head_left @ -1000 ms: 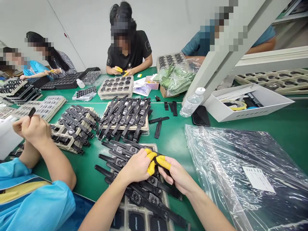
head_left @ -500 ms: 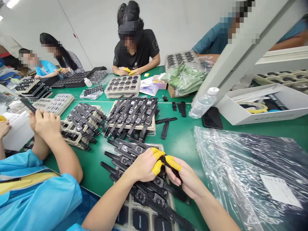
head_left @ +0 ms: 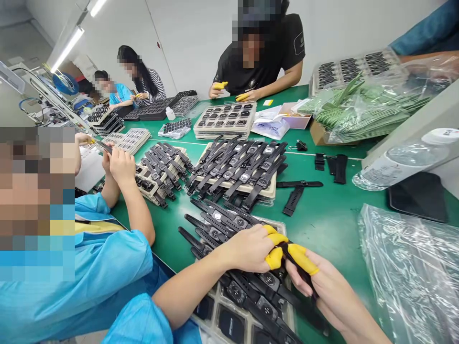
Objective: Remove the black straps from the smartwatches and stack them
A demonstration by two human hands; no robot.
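Note:
My left hand (head_left: 247, 248), with yellow finger covers, pinches a black watch strap (head_left: 304, 274) near its upper end. On the same strap, my right hand (head_left: 328, 286) closes from the right, a yellow cover on its thumb. The fingers hide part of the strap, and I cannot tell whether a watch case is attached. Below both hands, several black smartwatches (head_left: 236, 289) lie backs up across a plastic tray (head_left: 211, 313), whose near compartments hold dark square pieces.
Further trays of watches (head_left: 247, 162) stand beyond my hands. Loose straps (head_left: 294, 200), a water bottle (head_left: 398, 160), a phone (head_left: 416, 196) and plastic wrap (head_left: 405, 267) lie to the right. A co-worker's blue sleeve (head_left: 122, 258) is close on my left; another person (head_left: 265, 57) sits opposite.
The view has swung left, so everything shows further right in the picture. My hands keep hold of the strap in nearly the same pose. The person opposite has raised one hand slightly.

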